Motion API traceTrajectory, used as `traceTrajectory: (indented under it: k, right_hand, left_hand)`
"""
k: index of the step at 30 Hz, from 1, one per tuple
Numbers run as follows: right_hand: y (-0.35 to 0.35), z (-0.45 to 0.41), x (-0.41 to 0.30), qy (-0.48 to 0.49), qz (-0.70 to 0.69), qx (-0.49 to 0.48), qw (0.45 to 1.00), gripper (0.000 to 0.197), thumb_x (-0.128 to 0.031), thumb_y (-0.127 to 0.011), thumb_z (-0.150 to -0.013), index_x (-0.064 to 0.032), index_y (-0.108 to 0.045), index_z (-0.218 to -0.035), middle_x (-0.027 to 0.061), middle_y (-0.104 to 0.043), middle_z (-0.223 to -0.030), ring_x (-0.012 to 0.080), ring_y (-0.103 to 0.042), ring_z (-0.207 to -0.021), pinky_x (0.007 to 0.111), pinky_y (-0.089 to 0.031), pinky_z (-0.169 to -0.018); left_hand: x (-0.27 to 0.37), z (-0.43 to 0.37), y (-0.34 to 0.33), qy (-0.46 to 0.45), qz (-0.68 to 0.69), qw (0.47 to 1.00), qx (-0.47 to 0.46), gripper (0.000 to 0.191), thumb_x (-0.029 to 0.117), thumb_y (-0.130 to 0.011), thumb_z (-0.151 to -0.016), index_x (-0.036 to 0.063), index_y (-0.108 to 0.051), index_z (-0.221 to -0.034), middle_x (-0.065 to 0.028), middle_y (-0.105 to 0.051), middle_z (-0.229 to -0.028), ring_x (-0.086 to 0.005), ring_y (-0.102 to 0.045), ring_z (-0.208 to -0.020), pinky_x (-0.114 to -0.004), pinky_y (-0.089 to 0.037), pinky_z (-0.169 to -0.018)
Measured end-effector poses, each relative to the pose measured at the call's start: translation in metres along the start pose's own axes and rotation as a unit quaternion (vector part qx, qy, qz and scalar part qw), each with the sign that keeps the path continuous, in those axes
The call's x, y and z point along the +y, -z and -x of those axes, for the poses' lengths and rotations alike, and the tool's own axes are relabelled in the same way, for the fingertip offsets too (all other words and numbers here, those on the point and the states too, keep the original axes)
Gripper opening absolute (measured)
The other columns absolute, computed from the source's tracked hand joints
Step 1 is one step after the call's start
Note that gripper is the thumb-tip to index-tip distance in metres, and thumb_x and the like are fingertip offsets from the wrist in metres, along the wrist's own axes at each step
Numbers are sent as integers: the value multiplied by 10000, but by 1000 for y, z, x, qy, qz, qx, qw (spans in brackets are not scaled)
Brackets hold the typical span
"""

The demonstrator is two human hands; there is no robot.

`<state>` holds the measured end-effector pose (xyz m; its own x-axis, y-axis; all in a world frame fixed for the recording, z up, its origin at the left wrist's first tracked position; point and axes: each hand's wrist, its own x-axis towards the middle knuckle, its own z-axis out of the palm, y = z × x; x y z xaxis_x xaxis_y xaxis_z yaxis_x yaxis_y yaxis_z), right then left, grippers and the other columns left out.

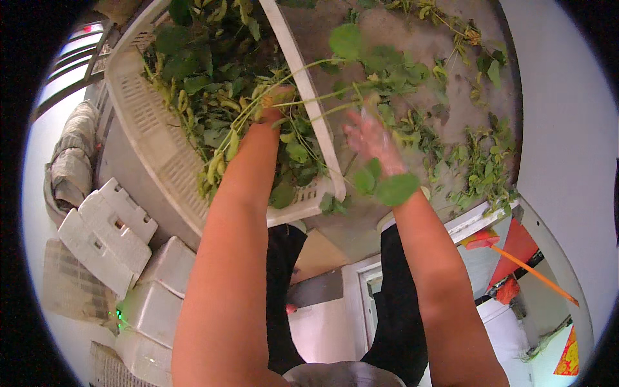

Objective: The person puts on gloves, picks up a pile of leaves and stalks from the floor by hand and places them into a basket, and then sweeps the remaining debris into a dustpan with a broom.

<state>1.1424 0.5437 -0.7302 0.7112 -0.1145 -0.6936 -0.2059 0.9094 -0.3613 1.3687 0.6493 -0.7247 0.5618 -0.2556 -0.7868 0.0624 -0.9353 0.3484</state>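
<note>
Over a white plastic crate (145, 118), my left hand (276, 102) grips the stems of a pod-bearing plant (316, 99), which looks like green soybean. Its long stalks cross the crate's rim towards the right, and pods hang from it on the left. My right hand (372, 138) is blurred, just outside the crate and below the stalks. Its fingers look spread, with nothing clearly held. A pair of broad leaves (396, 188) shows in front of my right wrist. Inside the crate lies a heap of leafy stems and green pods (217, 92).
Loose leaves and stems (483, 169) are strewn over the grey floor (411, 29) on the right. White foam boxes (157, 309) and a foam piece (109, 232) stand at the left, near a rolled bundle (75, 150). An orange-handled broom (532, 273) lies at the lower right.
</note>
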Motion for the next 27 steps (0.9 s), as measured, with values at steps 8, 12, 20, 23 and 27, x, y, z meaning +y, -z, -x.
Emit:
traceTrajectory:
  k: [8,12,20,23,27]
  right_hand:
    - [-179,59,-38,208,101,-30,973,619,-190,-528,-860,-78,-177,-1356,103,-394,-1259,167,-445,-1096,300,-368,-880]
    - [-249,38,-26,240,265,-116,927,663,-301,-559,-813,-27,-242,-1327,175,-194,-1391,275,-282,-1248,357,-286,-992]
    - [-272,41,23,-41,870,-167,461,649,-493,-472,-768,-79,-390,-1261,186,-304,-1338,292,-325,-1223,423,-266,-1004]
    - [-237,72,45,232,795,-50,558,606,-451,-515,-755,-81,-439,-1228,161,-348,-1315,288,-382,-1172,462,-272,-989]
    - [-208,148,1,307,706,-66,634,557,-435,-545,-765,-114,-463,-1213,131,-460,-1205,292,-430,-1123,461,-286,-970]
  left_hand:
    - [-49,147,61,-106,-114,986,53,512,337,-514,-820,90,-407,-1256,-154,-476,-1205,-258,-456,-1102,-337,-366,-910]
    - [-97,241,68,-101,156,981,46,449,368,-497,-827,50,-509,-1144,-122,-539,-1115,-222,-491,-1055,-320,-373,-896]
    - [-63,332,96,-127,92,946,285,361,143,-562,-785,53,-497,-1129,-121,-543,-1065,-223,-521,-993,-322,-399,-869]
    - [-6,278,115,-280,-8,898,339,469,93,-574,-769,74,-429,-1214,-153,-455,-1207,-263,-510,-1044,-357,-414,-874]
    - [86,180,152,-302,-186,880,316,688,251,-568,-782,105,-199,-1344,-222,-253,-1347,-379,-370,-1171,-425,-356,-940]
